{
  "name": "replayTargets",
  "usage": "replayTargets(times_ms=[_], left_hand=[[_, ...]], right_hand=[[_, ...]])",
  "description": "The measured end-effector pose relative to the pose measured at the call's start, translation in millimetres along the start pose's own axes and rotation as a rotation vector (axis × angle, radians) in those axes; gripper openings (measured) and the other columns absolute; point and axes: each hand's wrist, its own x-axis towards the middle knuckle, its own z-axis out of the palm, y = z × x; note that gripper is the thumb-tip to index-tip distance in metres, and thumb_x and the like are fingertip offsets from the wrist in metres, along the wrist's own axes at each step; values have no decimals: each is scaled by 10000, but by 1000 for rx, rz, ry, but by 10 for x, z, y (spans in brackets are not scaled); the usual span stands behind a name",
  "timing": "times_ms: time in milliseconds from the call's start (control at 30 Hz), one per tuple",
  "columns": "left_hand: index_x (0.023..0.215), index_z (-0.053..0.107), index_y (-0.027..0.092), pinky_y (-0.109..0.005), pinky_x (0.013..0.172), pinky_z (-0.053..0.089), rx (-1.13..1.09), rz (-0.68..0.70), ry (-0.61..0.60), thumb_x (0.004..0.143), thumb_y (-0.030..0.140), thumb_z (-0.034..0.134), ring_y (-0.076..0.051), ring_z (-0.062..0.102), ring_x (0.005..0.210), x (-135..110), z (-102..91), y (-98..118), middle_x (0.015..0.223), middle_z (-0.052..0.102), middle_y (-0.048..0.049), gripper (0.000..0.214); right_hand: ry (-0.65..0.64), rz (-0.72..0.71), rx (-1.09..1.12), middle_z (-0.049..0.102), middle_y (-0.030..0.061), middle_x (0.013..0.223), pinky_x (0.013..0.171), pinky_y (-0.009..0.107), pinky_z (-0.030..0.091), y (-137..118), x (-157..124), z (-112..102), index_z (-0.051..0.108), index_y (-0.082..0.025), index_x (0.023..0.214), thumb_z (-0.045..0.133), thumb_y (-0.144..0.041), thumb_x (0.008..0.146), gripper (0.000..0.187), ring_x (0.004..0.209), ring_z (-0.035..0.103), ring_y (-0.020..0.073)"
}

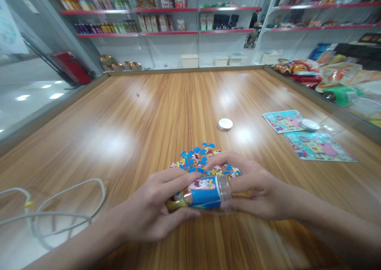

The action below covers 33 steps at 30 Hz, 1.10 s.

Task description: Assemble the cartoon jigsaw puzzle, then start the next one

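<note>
A clear plastic jar (205,192) with a blue cartoon label lies on its side, its threaded neck pointing right. My left hand (160,202) is closed around the jar's base end, thumb below and fingers on top. At the neck, my right hand (253,182) grips with thumb and fingers, its index finger reaching over the pile beyond. That pile of jigsaw puzzle pieces (190,159), blue and multicoloured, lies on the table just past the jar, partly hidden by my hands. A round white lid (225,124) rests farther out on the wooden table (154,119).
Two cartoon picture sheets (321,146) lie at the right, with a round white-topped object (310,125) on one. A white cable (101,186) loops at the left. Packaged goods (342,75) crowd the right edge. Stocked shelves (166,10) stand behind; a person (254,20) is in the distance.
</note>
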Motion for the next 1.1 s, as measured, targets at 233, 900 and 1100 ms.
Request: replayTargets(times_ms=[233,900,1100], left_hand=[[1368,528,129,-347,777,603,-17,31,8,884,236,712,-229,694,930,10,42,-3,1128,700,-157,529],[1279,609,145,-278,743,613,-122,23,23,858,276,743,-224,731,908,91,-12,97,1023,744,-116,461],[1280,597,167,-262,686,605,-126,33,24,866,299,742,-206,733,839,68,-12,89,1019,752,-108,458]], right_hand=[[30,12,53,591,120,1194,1004,418,508,21,-3,130,739,-164,1088,703,-200,910,185,1130,596,205],[74,-127,79,572,124,1270,1037,431,487,72,-2,80,710,-140,789,579,-65,935,210,1215,575,214],[50,-174,-23,580,135,1283,1068,461,455,42,-4,26,717,-143,837,545,-16,917,228,1251,552,229]])
